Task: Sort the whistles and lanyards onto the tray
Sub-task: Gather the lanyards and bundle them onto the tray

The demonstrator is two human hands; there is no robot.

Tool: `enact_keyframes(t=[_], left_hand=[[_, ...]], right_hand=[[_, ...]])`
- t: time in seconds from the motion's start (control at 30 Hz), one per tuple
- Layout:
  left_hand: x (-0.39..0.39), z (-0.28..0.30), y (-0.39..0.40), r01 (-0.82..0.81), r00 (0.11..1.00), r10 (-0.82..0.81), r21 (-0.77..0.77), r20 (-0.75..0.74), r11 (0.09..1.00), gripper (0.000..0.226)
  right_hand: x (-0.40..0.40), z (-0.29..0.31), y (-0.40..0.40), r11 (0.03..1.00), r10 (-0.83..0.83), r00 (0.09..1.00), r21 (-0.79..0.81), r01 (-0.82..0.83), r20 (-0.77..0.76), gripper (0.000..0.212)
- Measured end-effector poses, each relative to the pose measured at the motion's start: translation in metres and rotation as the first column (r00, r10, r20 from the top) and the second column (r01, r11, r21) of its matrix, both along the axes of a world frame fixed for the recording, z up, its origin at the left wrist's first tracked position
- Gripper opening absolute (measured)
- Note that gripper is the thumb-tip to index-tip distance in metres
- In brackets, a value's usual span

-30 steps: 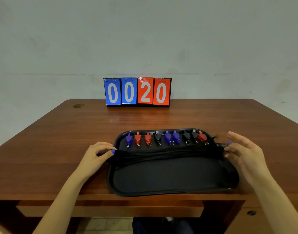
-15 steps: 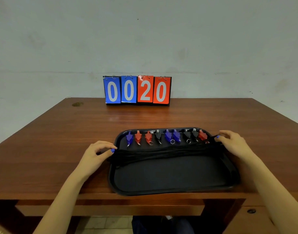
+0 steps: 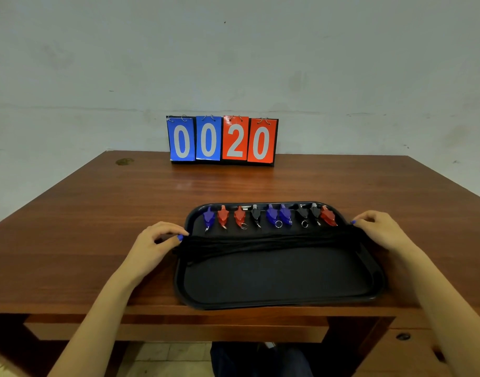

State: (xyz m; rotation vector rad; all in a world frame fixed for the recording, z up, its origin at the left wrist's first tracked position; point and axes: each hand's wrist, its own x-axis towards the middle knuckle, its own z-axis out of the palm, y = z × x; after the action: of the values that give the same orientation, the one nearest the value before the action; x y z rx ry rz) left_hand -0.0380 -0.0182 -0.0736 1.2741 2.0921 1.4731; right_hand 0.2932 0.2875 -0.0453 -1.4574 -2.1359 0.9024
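Fingers [image 3: 365, 223] of the right hand [image 3: 383, 232] now pinch the black lanyard bundle [image 3: 268, 242], having closed from spread; left hand [image 3: 154, 240] pinches its other end. Stretched across the black plastic tray [image 3: 274, 302], the lanyards look nearly placed.

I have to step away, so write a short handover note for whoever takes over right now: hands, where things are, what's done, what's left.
Left hand: pinches the left end of the black lanyards at the tray's left rim.
Right hand: grips their right end at the right rim.
Tray: black, at the near edge of the table.
Whistles: nine in a row along the tray's far side, blue, red and black.
Done: whistles lined up; lanyards bundled and stretched across the tray just in front of them.
Left: probably only to let go of the lanyards and tidy their ends; the row's colours are mixed.
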Motion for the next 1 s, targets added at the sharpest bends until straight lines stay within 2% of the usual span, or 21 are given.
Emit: enact_keyframes(t=[0.1, 0.2, 0.27, 0.33, 0.37, 0.43, 0.5, 0.6, 0.73, 0.87, 0.97, 1.0], left_hand=[[0.000, 0.000, -0.001, 0.005, 1.000, -0.005, 0.003, 0.005, 1.000, 0.030], [0.002, 0.002, -0.001, 0.001, 0.999, -0.003, 0.055, 0.040, 0.998, 0.031], [0.004, 0.005, -0.001, -0.039, 0.996, 0.029, 0.108, 0.089, 0.993, 0.024], [0.004, 0.006, -0.001, -0.077, 0.989, 0.059, 0.130, 0.137, 0.988, 0.019], [0.003, 0.005, -0.002, -0.086, 0.987, 0.067, 0.129, 0.148, 0.988, 0.019], [0.004, 0.006, -0.002, -0.092, 0.985, 0.072, 0.128, 0.155, 0.987, 0.018], [0.005, 0.006, -0.002, -0.099, 0.985, 0.078, 0.132, 0.151, 0.986, 0.019], [0.004, 0.006, -0.002, -0.111, 0.984, 0.091, 0.130, 0.152, 0.985, 0.019], [0.003, 0.005, -0.002, -0.120, 0.983, 0.099, 0.133, 0.152, 0.984, 0.019], [0.003, 0.008, -0.001, -0.129, 0.983, 0.107, 0.147, 0.151, 0.981, 0.018], [0.004, 0.013, -0.002, -0.216, 0.967, 0.181, 0.204, 0.177, 0.955, 0.022], [0.005, 0.014, -0.001, -0.235, 0.968, 0.209, 0.223, 0.136, 0.946, 0.021]], right_hand=[[0.002, 0.003, -0.003, 0.996, -0.039, 0.999, 0.084, 0.042, -0.034, 0.014], [-0.006, 0.008, -0.018, 0.932, 0.000, 0.999, 0.362, 0.016, -0.044, 0.016], [-0.019, 0.016, -0.037, 0.836, 0.140, 0.990, 0.538, -0.108, -0.020, 0.015], [-0.035, 0.023, -0.053, 0.721, 0.334, 0.933, 0.601, -0.345, 0.135, 0.017], [-0.043, 0.026, -0.061, 0.675, 0.423, 0.874, 0.560, -0.479, 0.237, 0.020], [-0.058, 0.030, -0.073, 0.635, 0.543, 0.740, 0.383, -0.671, 0.398, 0.032], [-0.074, 0.029, -0.079, 0.617, 0.576, 0.651, 0.259, -0.743, 0.494, 0.046], [-0.090, 0.024, -0.082, 0.558, 0.525, 0.570, 0.249, -0.791, 0.632, 0.055], [-0.099, 0.023, -0.081, 0.560, 0.519, 0.548, 0.224, -0.798, 0.656, 0.051], [-0.100, 0.023, -0.082, 0.598, 0.562, 0.595, 0.216, -0.772, 0.574, 0.033], [-0.098, 0.021, -0.086, 0.640, 0.589, 0.636, 0.192, -0.744, 0.499, 0.023], [-0.097, 0.019, -0.088, 0.640, 0.583, 0.638, 0.200, -0.742, 0.503, 0.023]])
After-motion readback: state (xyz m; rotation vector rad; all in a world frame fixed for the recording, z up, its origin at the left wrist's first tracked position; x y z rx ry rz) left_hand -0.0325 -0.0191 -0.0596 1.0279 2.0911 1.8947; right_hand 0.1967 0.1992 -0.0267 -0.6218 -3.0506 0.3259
